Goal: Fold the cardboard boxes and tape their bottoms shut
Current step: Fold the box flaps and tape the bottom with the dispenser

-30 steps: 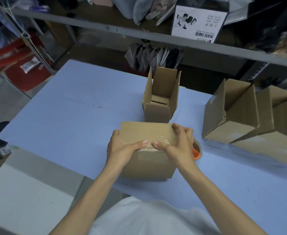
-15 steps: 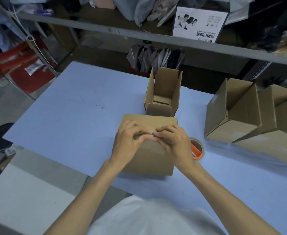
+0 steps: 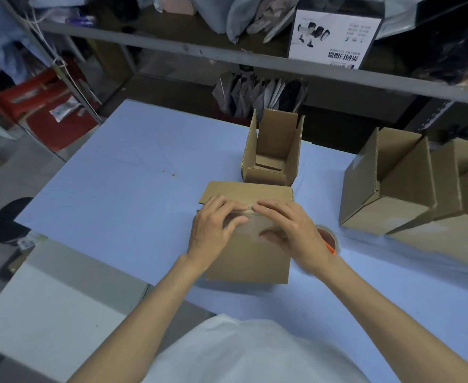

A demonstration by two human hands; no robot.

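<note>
Fingers (image 3: 223,206) of left hand (image 3: 213,230) and right hand (image 3: 299,233) lie flat, pressing the cardboard box (image 3: 249,261) top.

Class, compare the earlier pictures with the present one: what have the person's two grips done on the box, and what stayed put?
The left grip and right grip slid from the near top edge of the box further back across its top, where their fingertips now meet, pressing flat. The box, the tape roll beside it and the open box behind stayed put.
</note>
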